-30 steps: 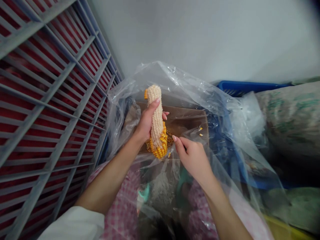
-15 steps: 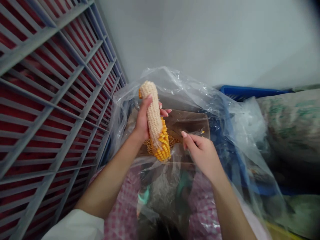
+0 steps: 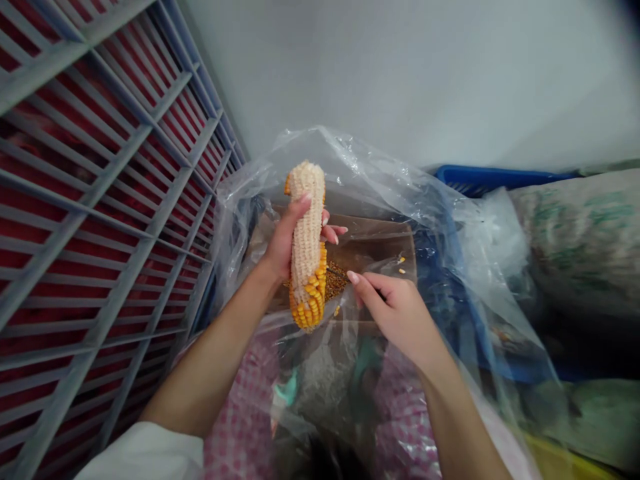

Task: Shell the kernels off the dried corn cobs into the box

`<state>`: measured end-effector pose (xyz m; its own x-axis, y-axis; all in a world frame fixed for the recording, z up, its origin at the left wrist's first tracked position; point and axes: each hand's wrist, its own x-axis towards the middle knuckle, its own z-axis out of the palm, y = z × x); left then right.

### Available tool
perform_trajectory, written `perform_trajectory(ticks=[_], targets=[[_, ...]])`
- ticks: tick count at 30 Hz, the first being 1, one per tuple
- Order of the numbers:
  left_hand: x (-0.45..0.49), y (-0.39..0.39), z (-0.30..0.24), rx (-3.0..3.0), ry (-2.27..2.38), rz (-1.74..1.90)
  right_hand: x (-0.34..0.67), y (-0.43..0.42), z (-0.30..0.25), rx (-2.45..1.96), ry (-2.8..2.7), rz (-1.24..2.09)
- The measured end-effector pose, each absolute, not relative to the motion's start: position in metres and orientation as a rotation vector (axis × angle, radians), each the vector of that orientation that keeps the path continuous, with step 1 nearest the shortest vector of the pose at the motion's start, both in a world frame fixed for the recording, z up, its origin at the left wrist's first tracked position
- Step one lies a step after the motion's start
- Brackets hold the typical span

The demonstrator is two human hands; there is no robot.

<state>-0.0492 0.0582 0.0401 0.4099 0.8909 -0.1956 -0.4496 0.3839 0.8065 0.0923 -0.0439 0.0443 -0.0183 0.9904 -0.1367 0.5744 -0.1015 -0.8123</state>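
Currently | left hand (image 3: 283, 247) grasps partly stripped yellow-and-cream corn cob (image 3: 307, 233) above loose golden kernels (image 3: 336, 287), partly hiding them | clear plastic sheeting (image 3: 345, 150) beneath | right hand (image 3: 397, 310) pinches thin dark rod (image 3: 337, 271); I can't tell whether its tip touches cob

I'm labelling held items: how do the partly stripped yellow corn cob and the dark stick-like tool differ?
The partly stripped yellow corn cob is thick; the dark stick-like tool is thin. The cob is pale and yellow, the tool dark. The cob runs roughly upright in the picture, the tool more sideways. Both are held: cob in the left hand, tool in the right hand.
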Motion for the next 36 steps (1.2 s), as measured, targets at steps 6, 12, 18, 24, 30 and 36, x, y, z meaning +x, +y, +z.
perform_trajectory(ticks=[6, 12, 18, 24, 30, 36], targets=[[-0.048, 0.055, 0.035, 0.692, 0.695, 0.927, 0.087, -0.048, 0.038, -1.683, -1.629, 0.99], [-0.045, 0.055, 0.032, 0.754, 0.812, 0.923, 0.08, -0.051, 0.032, -1.792, -1.655, 0.872], [-0.038, 0.055, 0.023, 0.842, 0.939, 0.976, 0.072, -0.05, 0.02, -1.926, -1.671, 0.66], [-0.033, 0.052, 0.024, 0.9, 0.989, 1.121, 0.062, -0.052, 0.02, -2.011, -1.653, 0.529], [-0.029, 0.049, 0.022, 0.939, 1.099, 1.206, 0.053, -0.05, 0.018, -2.098, -1.603, 0.545], [-0.036, 0.061, 0.029, 0.798, 0.865, 1.133, 0.077, -0.041, 0.034, -1.894, -1.596, 0.796]])
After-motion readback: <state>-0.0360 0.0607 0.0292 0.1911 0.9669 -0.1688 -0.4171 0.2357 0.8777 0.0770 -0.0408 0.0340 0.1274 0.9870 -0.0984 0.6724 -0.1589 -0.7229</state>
